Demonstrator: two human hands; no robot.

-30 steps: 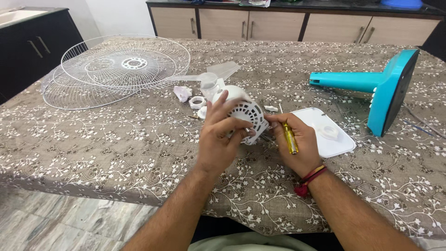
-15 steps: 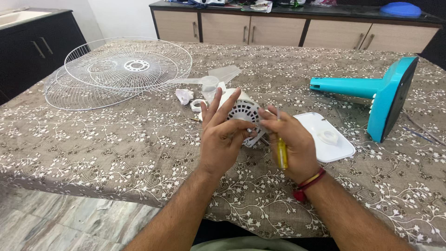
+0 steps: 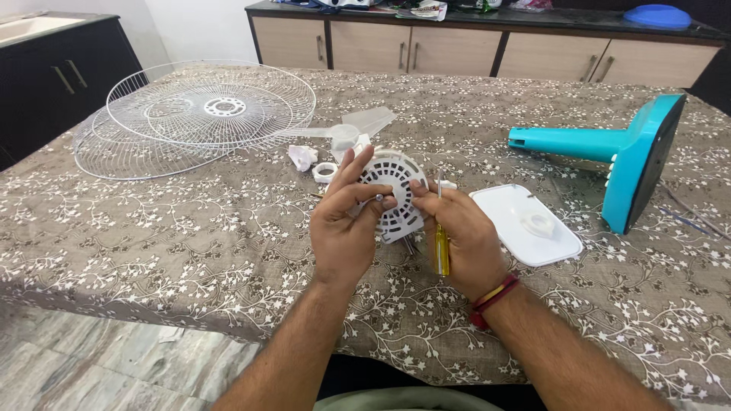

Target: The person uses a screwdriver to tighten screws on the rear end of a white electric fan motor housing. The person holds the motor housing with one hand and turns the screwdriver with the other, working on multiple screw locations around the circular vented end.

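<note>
White slotted motor cover at tabletop centre: light, stiff plastic, probably brittle at vents; best held by rim. Left hand clasping it, small screw pinched. Right hand closed round yellow screwdriver.

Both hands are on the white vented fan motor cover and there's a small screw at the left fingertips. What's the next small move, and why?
Probably seat the screw in a hole of the white motor cover. The left hand pinches it against the cover's face, while the right hand steadies the cover's edge with the yellow-handled screwdriver tucked in the palm, tip up, not yet on any screw. Which hole it fits cannot be seen.
</note>
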